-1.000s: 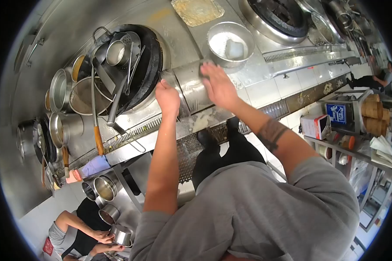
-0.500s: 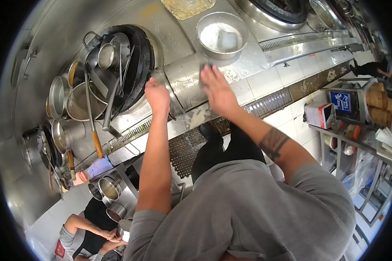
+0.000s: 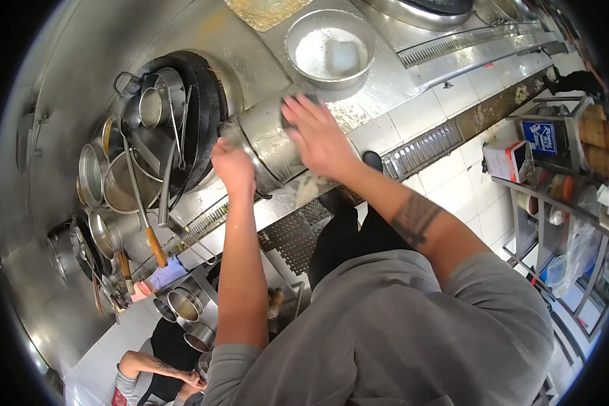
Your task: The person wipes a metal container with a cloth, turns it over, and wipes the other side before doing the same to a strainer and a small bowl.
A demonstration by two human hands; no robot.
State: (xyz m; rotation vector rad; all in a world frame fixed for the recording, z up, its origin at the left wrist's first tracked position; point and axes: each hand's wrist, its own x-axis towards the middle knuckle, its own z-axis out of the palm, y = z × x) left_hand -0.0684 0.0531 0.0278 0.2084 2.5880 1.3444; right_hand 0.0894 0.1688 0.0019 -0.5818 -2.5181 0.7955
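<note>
Head view, landmark = the metal basin (image 3: 330, 76). I have the metal cylinder (image 3: 272, 143) on its side at the counter (image 3: 389, 91), left of the basin and nearer the body, sitting between my two hands. Left hand (image 3: 234, 166) is closed in a fist on the cylinder's left end, farther from the basin; exact finger wrap is hidden, so can't tell how much edge it has. Right hand (image 3: 320, 137) is flattened, fingers extended, against the cylinder's right part, on the body side of the basin and just beside it; a dark pad (image 3: 286, 115) shows under the fingertips, partly covered. Hands are apart, cylinder spans the gap. Basin itself holds white foamy stuff with a pale block (image 3: 342, 57) in it. Left of the basin, past the cylinder: black wok (image 3: 213, 101) with a small metal pot (image 3: 153, 107), spatula and tongs in or over it; wood-handled ladle (image 3: 155, 247) leans nearby. Far side of the basin, to the left: crusted flat sheet (image 3: 267, 12). Well left of the basin and toward the body, a co-worker's hand (image 3: 193, 379) is at a metal pot (image 3: 204, 364), well apart from mine.
</note>
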